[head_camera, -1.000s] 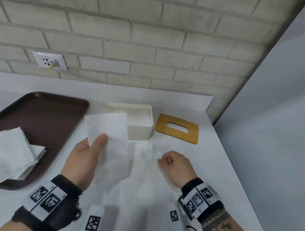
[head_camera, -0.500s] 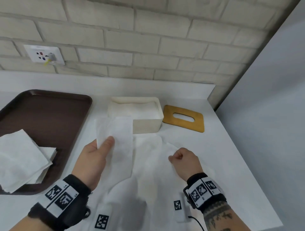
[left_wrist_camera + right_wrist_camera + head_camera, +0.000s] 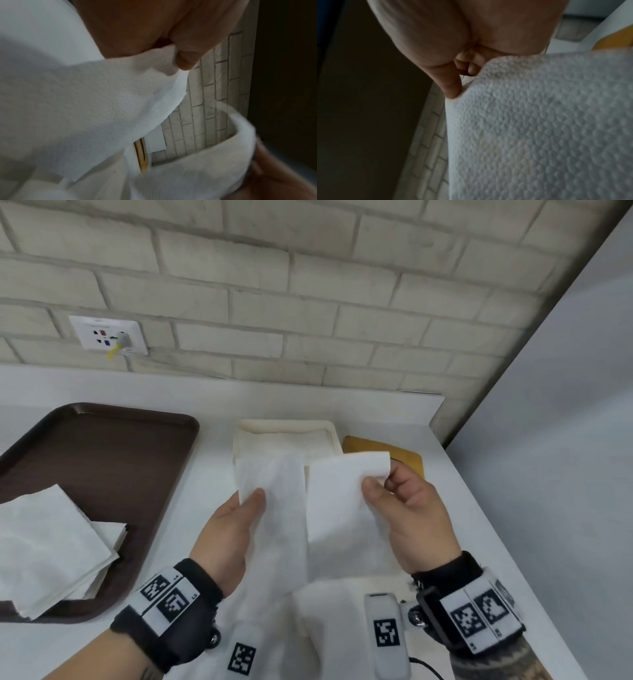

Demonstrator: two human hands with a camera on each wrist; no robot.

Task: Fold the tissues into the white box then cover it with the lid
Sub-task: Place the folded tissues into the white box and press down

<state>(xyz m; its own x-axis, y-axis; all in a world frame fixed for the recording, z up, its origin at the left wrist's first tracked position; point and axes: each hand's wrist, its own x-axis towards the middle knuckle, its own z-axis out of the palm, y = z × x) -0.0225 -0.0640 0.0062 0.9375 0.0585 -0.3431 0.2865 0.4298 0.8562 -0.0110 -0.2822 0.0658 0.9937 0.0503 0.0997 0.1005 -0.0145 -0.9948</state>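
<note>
A white tissue (image 3: pixel 329 508) hangs in the air between both hands, just in front of the white box (image 3: pixel 287 436). My left hand (image 3: pixel 239 515) pinches its left top corner, thumb on the near side. My right hand (image 3: pixel 383 484) pinches its right top corner. The wrist views show the same embossed tissue (image 3: pixel 85 101) (image 3: pixel 539 121) held at the fingertips. The box stands open with folded tissues inside; the held tissue hides its front wall. The tan wooden lid (image 3: pixel 407 453) with a slot lies flat right of the box, partly behind my right hand.
A dark brown tray (image 3: pixel 102 446) lies at the left with a stack of white tissues (image 3: pixel 51 549) on its near end. A brick wall with a socket (image 3: pixel 109 335) runs behind the white counter. The counter's edge runs along the right.
My right hand has risen from the counter with the tissue's right corner, so the sheet now hangs spread between both hands. The view has tilted up and nearer.
</note>
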